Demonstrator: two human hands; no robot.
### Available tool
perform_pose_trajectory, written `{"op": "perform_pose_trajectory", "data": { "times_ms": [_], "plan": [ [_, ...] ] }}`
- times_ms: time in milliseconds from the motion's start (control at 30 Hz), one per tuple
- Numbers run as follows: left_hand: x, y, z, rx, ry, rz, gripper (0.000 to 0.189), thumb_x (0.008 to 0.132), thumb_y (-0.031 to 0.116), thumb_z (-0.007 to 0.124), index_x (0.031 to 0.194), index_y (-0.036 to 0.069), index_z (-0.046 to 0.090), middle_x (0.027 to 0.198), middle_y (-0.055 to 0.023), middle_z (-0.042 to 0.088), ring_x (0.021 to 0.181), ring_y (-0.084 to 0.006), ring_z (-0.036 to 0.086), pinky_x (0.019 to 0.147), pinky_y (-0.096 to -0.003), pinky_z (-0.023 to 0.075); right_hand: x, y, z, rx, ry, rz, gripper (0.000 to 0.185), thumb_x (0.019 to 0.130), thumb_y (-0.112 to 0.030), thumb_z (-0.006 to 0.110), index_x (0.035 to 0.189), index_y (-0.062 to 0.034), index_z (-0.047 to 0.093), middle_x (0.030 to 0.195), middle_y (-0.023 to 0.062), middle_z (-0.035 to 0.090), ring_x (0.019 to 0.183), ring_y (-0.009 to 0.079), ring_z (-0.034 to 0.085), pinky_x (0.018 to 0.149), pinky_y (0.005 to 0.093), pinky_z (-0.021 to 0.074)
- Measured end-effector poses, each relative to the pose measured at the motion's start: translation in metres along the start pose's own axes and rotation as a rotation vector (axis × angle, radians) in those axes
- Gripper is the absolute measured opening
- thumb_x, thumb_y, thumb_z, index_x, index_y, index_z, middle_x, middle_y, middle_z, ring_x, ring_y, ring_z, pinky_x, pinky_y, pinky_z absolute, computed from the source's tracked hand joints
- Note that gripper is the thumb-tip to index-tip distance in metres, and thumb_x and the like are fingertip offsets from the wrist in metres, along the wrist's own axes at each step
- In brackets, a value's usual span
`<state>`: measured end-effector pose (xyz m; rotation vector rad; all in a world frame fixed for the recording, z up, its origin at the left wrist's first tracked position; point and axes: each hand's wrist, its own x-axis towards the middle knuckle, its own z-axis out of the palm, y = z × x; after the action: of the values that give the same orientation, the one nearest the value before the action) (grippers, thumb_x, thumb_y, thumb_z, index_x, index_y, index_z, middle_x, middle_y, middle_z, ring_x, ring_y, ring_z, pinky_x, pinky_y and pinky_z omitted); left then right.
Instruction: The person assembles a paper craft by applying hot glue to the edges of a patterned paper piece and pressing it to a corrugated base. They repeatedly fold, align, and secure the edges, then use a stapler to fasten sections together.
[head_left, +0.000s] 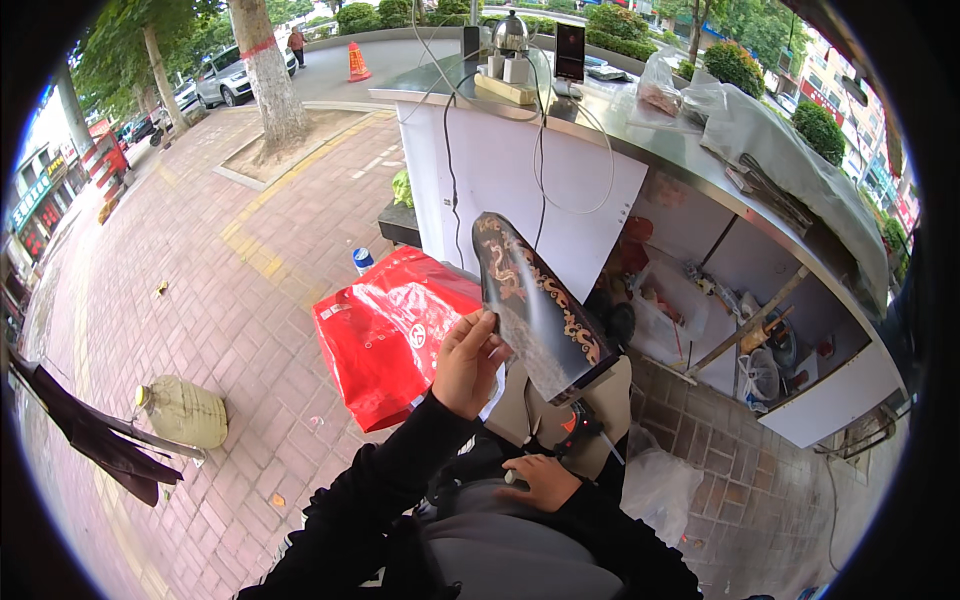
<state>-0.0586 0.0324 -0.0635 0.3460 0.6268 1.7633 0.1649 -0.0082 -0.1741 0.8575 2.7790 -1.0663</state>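
My left hand (466, 367) pinches the near-left edge of a glossy dark panel (536, 307) between thumb and fingers. Gold scrollwork and a dragon-like figure decorate this panel, which is held tilted, rounded end away from me. Below it, a black-and-orange device (577, 431) with a small red light and a pale stick lies on a beige surface (609, 409) before my lap. My right hand (541, 481) hovers or rests near my lap, fingers bent. A small pale object (514, 475) shows at its fingertips; whether it is gripped is unclear.
A shiny red bag (390, 337) stands left of the panel. Ahead is a white-sided counter (480, 150) with cables, a power strip (506, 88) and a kettle (511, 34). Its open shelf (720, 330) holds assorted things. A plastic jug (184, 411) and a clear plastic bag (660, 487) lie on the paving.
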Motion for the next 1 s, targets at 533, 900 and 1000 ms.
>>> {"op": "perform_pose_trajectory", "data": {
  "times_ms": [533,900,1000],
  "plan": [
    [-0.012,-0.015,-0.007,-0.080,-0.047,-0.278,0.012,0.103,0.013,0.056,0.111,0.006,0.062,0.099,-0.0011,0.067,0.085,-0.0114,0.065,0.083,-0.0286,0.0578,-0.047,-0.082,-0.175,0.068,1.197,-0.142,0.030,0.082,0.000,0.068,0.112,-0.0009,0.062,0.110,0.0123,0.064,0.088,0.0246,0.062,0.080,0.0338,0.0501],
    [-0.024,-0.015,0.002,0.100,-0.113,-0.467,0.023,0.105,0.029,0.055,0.113,0.008,0.057,0.095,0.0005,0.063,0.089,-0.0131,0.065,0.087,-0.0348,0.0567,-0.023,-0.081,-0.172,-0.421,1.161,-0.048,0.054,0.072,-0.001,0.070,0.126,-0.0069,0.066,0.129,0.0061,0.066,0.112,0.0282,0.060,0.096,0.0396,0.0453],
    [-0.045,-0.013,0.012,0.100,-0.228,-0.651,0.034,0.105,0.036,0.052,0.121,0.006,0.056,0.108,-0.0069,0.065,0.102,-0.0216,0.066,0.096,-0.0417,0.0536,-0.016,-0.075,-0.168,-0.455,1.266,-0.049,0.053,0.076,-0.006,0.068,0.129,-0.0078,0.064,0.130,0.0061,0.065,0.117,0.0276,0.060,0.099,0.0411,0.0433]
  ]
}}
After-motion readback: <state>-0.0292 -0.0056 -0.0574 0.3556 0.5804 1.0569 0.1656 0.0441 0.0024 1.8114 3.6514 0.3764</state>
